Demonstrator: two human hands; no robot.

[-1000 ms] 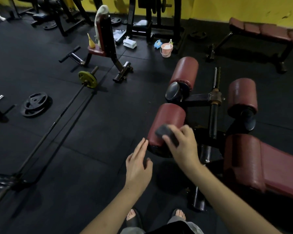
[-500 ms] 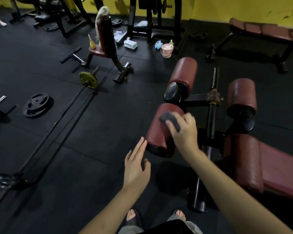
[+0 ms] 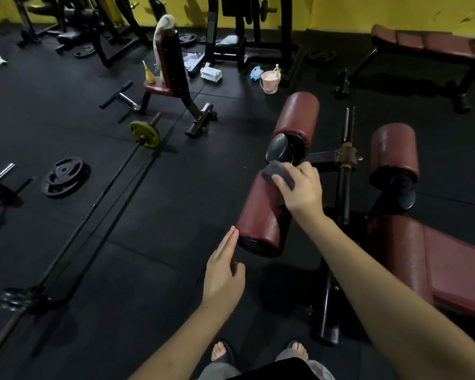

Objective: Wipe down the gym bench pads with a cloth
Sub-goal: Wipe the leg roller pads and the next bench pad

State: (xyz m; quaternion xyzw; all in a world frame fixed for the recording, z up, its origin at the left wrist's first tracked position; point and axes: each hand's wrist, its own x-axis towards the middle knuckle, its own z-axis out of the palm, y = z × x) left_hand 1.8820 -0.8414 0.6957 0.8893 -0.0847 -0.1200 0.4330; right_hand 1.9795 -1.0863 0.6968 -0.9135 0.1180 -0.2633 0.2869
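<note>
A dark red roller pad [image 3: 261, 218] lies lengthwise in front of me on the bench frame. My right hand [image 3: 302, 187] grips a dark grey cloth [image 3: 277, 172] and presses it on the far end of this pad. My left hand [image 3: 224, 272] hovers with straight fingers beside the pad's near end cap, its fingertips close to the rim. Two more red rollers [image 3: 299, 117] [image 3: 394, 152] stand farther off. The bench's main red pad [image 3: 433, 259] is at the right.
A barbell with a yellow plate [image 3: 144, 134] lies on the black floor to the left, near loose black plates [image 3: 63, 175]. A small seat bench [image 3: 170, 69], a pink bucket [image 3: 270, 80] and a long red bench [image 3: 433, 43] stand farther back.
My right hand has slid the cloth along the roller, from near its front end to its far end. My left hand has stayed beside the near end.
</note>
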